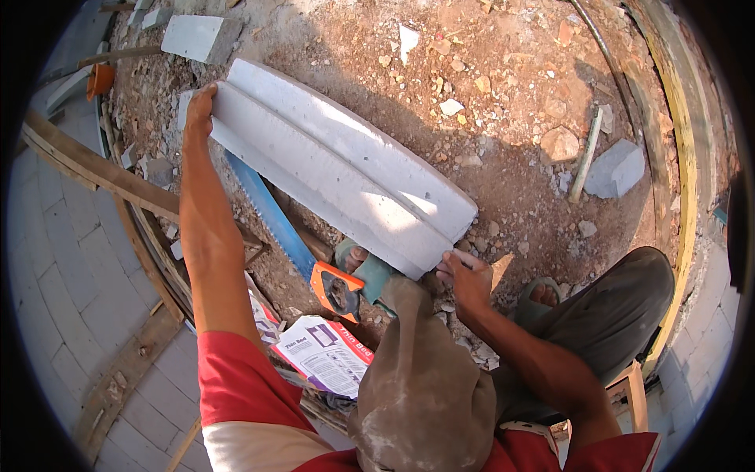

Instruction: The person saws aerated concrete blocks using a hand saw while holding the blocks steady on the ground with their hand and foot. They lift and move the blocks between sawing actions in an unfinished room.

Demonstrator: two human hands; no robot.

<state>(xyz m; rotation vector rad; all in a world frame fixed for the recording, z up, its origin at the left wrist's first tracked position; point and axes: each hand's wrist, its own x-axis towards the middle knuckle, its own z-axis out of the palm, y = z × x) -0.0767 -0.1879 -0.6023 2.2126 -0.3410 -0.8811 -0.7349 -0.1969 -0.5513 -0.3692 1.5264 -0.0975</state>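
Pale block (314, 167) slants from left hand (202, 110) down to right hand (467, 279)

Stepped concrete block (338, 169): pale, matt, fine-grained face with small pits; edges slightly worn. Handsaw: blade (271, 214) of metal, blue and smooth with a mild sheen; handle (324, 288) of orange and black plastic, smooth. Bag (326, 358): printed, paper-like, smooth skin, creased. Trousers (613, 303): dull woven cloth, wrinkled. Red sleeve (240, 381): soft matt cloth. Beam (110, 169): wood, rough and weathered. Ground (511, 126): dry earth, coarse, gritty with stone fragments. Masonry (71, 259): grey, matt.
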